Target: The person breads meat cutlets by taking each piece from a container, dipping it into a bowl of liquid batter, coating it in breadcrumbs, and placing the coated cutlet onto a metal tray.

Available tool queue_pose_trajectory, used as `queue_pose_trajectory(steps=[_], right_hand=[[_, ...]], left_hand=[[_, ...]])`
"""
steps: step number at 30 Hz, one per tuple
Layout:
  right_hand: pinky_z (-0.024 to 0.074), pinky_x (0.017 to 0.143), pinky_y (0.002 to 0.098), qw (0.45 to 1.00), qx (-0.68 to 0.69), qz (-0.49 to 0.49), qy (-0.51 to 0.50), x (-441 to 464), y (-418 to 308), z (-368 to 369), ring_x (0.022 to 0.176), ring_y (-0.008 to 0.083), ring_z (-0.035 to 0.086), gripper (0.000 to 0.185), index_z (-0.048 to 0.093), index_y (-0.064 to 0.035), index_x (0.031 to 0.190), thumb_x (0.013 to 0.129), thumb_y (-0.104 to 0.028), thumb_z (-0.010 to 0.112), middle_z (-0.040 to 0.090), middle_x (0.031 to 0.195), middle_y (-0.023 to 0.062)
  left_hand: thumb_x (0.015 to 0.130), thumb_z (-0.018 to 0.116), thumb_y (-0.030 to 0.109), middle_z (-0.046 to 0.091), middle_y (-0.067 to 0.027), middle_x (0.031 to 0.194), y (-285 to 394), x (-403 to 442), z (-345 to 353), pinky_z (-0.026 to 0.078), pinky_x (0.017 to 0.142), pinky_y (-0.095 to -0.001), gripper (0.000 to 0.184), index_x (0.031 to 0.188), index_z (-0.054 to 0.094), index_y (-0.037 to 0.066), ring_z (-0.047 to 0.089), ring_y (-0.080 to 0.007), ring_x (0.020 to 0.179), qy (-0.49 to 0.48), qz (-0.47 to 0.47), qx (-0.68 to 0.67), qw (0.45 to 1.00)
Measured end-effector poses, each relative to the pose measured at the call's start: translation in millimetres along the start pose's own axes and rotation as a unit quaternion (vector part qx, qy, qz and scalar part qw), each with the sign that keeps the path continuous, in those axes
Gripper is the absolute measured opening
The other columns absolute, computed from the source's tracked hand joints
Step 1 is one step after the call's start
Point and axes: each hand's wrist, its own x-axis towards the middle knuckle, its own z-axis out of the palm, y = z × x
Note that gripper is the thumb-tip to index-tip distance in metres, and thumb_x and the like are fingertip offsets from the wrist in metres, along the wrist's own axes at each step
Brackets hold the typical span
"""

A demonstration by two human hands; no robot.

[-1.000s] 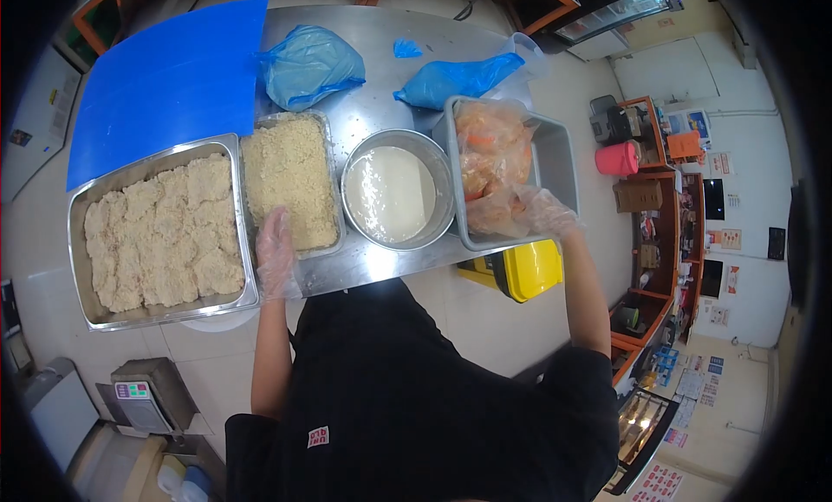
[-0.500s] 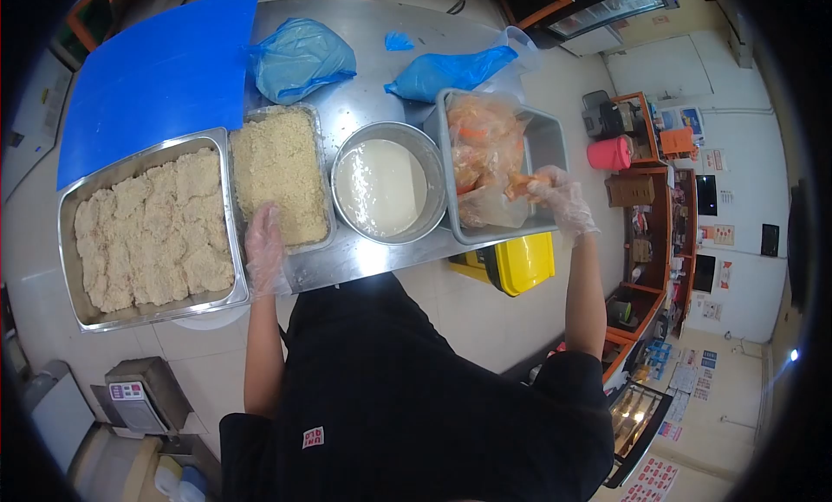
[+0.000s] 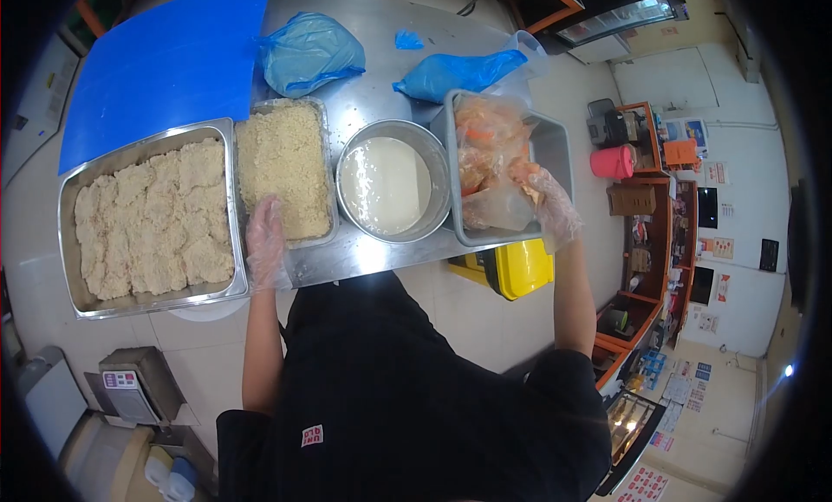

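My right hand (image 3: 555, 211), in a clear plastic glove, grips a piece of raw chicken (image 3: 527, 174) over the grey tub (image 3: 555, 147). Beside it in the tub lies a clear plastic bag (image 3: 490, 142) of raw, orange-tinged chicken. My left hand (image 3: 265, 233), also gloved, rests with fingers stretched out at the near left corner of a tray of pale crumbs (image 3: 284, 164); it holds nothing. Between the hands stands a round metal pot (image 3: 345, 216) of white, milky batter (image 3: 386, 186). Left of the crumbs, a steel pan (image 3: 227, 181) holds several crumb-coated pieces (image 3: 156, 220).
A blue board (image 3: 165, 69) lies behind the steel pan. Two blue plastic bags, one rounded (image 3: 312, 53) and one flatter (image 3: 461, 74), sit at the back of the steel table (image 3: 368, 38). A yellow bin (image 3: 522, 270) stands below the tub.
My right hand has shifted a little left with the chicken piece, closer to the bag in the tub. My left hand stays at the crumb tray's corner. The view has shifted slightly.
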Motion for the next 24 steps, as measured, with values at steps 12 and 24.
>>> queue_pose_trajectory(steps=[12,24], right_hand=[[0.0536,0.107,0.038,0.997,0.053,-0.018,0.046,4,24,-10,0.122,0.0241,0.064,0.05,0.051,0.0004,0.147,0.102,-0.015,0.067,0.064,0.134,0.0122],[0.0545,0.103,0.0349,0.999,-0.018,-0.005,0.038,4,19,-11,0.113,0.0202,0.068,0.042,0.059,0.0021,0.137,0.104,-0.023,0.068,0.069,0.124,0.0107]], left_hand=[[0.109,0.057,0.019,0.07,-0.0179,0.128,6,0,2,0.046,0.11,-0.0377,0.033,0.133,0.065,-0.001,0.065,-0.0294,0.123,-0.004,-0.031,0.005,0.999],[0.108,0.056,0.016,0.069,-0.0176,0.128,10,0,0,0.046,0.11,-0.0376,0.031,0.133,0.065,-0.001,0.064,-0.0291,0.123,-0.01,-0.008,0.036,0.999]])
